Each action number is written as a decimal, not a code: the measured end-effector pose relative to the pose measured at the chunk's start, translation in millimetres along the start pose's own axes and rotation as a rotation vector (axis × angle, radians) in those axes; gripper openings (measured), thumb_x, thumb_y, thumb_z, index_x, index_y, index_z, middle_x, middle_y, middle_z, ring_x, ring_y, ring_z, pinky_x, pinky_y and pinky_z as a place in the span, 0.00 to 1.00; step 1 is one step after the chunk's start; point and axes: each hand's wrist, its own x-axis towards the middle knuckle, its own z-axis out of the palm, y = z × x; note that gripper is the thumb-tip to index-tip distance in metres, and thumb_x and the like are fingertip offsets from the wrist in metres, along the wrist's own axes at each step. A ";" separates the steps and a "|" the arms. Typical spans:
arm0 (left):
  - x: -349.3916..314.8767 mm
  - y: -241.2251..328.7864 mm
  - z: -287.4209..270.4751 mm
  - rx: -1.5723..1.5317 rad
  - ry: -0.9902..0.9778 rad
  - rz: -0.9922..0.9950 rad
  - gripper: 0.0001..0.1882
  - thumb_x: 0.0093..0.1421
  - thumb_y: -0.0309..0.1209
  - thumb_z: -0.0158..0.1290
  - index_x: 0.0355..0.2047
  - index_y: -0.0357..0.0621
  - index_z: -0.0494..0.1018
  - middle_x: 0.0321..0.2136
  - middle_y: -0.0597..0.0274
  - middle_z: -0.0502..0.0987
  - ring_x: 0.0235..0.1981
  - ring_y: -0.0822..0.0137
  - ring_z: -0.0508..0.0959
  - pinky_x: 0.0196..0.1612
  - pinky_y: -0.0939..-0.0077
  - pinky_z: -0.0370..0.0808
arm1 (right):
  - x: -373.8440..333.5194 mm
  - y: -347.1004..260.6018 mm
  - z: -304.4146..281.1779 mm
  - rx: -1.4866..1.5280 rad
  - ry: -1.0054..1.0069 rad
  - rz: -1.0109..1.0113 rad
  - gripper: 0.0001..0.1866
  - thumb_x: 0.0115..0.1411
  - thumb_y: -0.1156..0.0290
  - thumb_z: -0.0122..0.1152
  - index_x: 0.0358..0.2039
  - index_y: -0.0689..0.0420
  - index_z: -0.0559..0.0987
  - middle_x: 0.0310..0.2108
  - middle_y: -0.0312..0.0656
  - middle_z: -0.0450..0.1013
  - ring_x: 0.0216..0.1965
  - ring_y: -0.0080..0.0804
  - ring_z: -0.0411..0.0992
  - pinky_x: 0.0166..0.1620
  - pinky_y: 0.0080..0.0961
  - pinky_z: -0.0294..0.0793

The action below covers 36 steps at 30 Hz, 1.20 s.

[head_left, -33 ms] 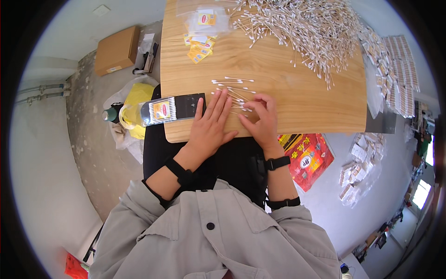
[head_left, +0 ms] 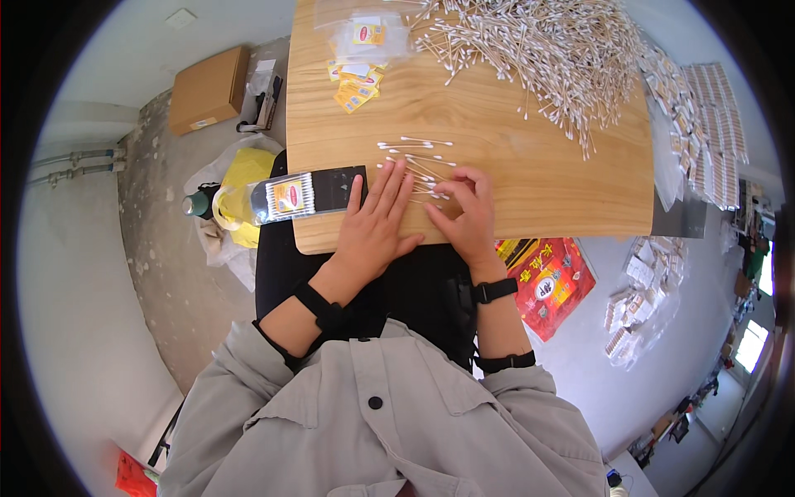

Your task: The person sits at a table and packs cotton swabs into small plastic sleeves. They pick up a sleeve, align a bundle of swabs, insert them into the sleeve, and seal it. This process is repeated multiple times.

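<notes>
Several cotton swabs (head_left: pixel 418 145) lie loosely side by side on the wooden table (head_left: pixel 538 190), near its front edge. My left hand (head_left: pixel 374 217) rests flat, fingers stretched out, with its fingertips over the left ends of these swabs. At their right ends is my right hand (head_left: pixel 470 217), its fingers bent and its thumb apart from them. The bent fingers touch or nearly touch the swab tips; part of the swabs is hidden between the hands. Left of my left hand, a clear bag of swabs with a yellow label (head_left: pixel 290 196) lies on a dark strip (head_left: pixel 338 189).
A big heap of swabs (head_left: pixel 530 50) covers the table's far right. Yellow label cards (head_left: pixel 358 87) and clear bags (head_left: pixel 348 37) lie at the far left. Packed swabs (head_left: pixel 716 132) hang beyond the right edge. A cardboard box (head_left: pixel 209 89) and yellow bag (head_left: pixel 248 174) stand left.
</notes>
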 end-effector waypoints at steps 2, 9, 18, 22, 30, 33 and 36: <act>-1.8 -1.2 -0.5 0.006 -0.001 0.016 0.49 0.52 0.55 0.58 0.66 0.39 0.55 0.70 0.53 0.50 0.71 0.59 0.48 0.70 0.51 0.44 | -0.9 1.0 1.1 0.016 0.000 0.005 0.13 0.44 0.72 0.73 0.32 0.54 0.80 0.44 0.45 0.68 0.44 0.42 0.69 0.46 0.34 0.72; -6.1 -5.9 -5.4 -0.007 -0.061 0.053 0.51 0.51 0.56 0.58 0.67 0.40 0.54 0.70 0.53 0.50 0.72 0.59 0.48 0.70 0.51 0.44 | -2.0 4.5 2.1 0.008 -0.017 0.009 0.09 0.44 0.73 0.72 0.28 0.54 0.80 0.43 0.44 0.68 0.45 0.42 0.69 0.47 0.34 0.72; -8.1 -7.1 -1.1 -0.014 -0.049 0.061 0.55 0.45 0.55 0.63 0.67 0.40 0.53 0.70 0.53 0.49 0.71 0.58 0.48 0.70 0.49 0.45 | 0.2 -0.8 -1.7 0.076 -0.018 0.044 0.09 0.47 0.75 0.70 0.30 0.55 0.80 0.44 0.45 0.67 0.45 0.42 0.69 0.46 0.34 0.72; -6.9 -6.1 -1.7 -0.011 -0.063 0.058 0.55 0.46 0.55 0.62 0.68 0.38 0.52 0.70 0.50 0.49 0.72 0.55 0.48 0.69 0.47 0.44 | 0.6 2.8 0.4 0.037 -0.011 0.039 0.09 0.47 0.75 0.69 0.31 0.56 0.80 0.44 0.45 0.67 0.44 0.42 0.70 0.46 0.34 0.72; -6.4 -4.7 -1.9 0.005 -0.065 0.060 0.56 0.45 0.54 0.63 0.67 0.38 0.52 0.70 0.50 0.49 0.72 0.56 0.48 0.69 0.48 0.45 | 8.8 -0.1 4.7 -0.020 0.038 0.071 0.08 0.48 0.76 0.68 0.30 0.56 0.80 0.42 0.45 0.69 0.43 0.42 0.70 0.45 0.33 0.72; -7.1 -4.5 -2.7 0.020 -0.081 0.063 0.55 0.46 0.53 0.64 0.67 0.37 0.52 0.70 0.51 0.49 0.72 0.56 0.48 0.69 0.48 0.45 | 9.8 -3.6 3.3 -0.008 0.057 0.104 0.09 0.47 0.75 0.69 0.31 0.55 0.81 0.41 0.44 0.69 0.43 0.42 0.70 0.45 0.33 0.72; -9.2 -2.4 -5.1 0.037 -0.095 0.060 0.55 0.46 0.52 0.64 0.67 0.37 0.52 0.70 0.50 0.49 0.72 0.56 0.48 0.69 0.47 0.45 | 7.9 -3.0 6.3 -0.012 0.065 0.093 0.10 0.47 0.74 0.69 0.32 0.54 0.81 0.41 0.44 0.69 0.42 0.41 0.70 0.45 0.33 0.72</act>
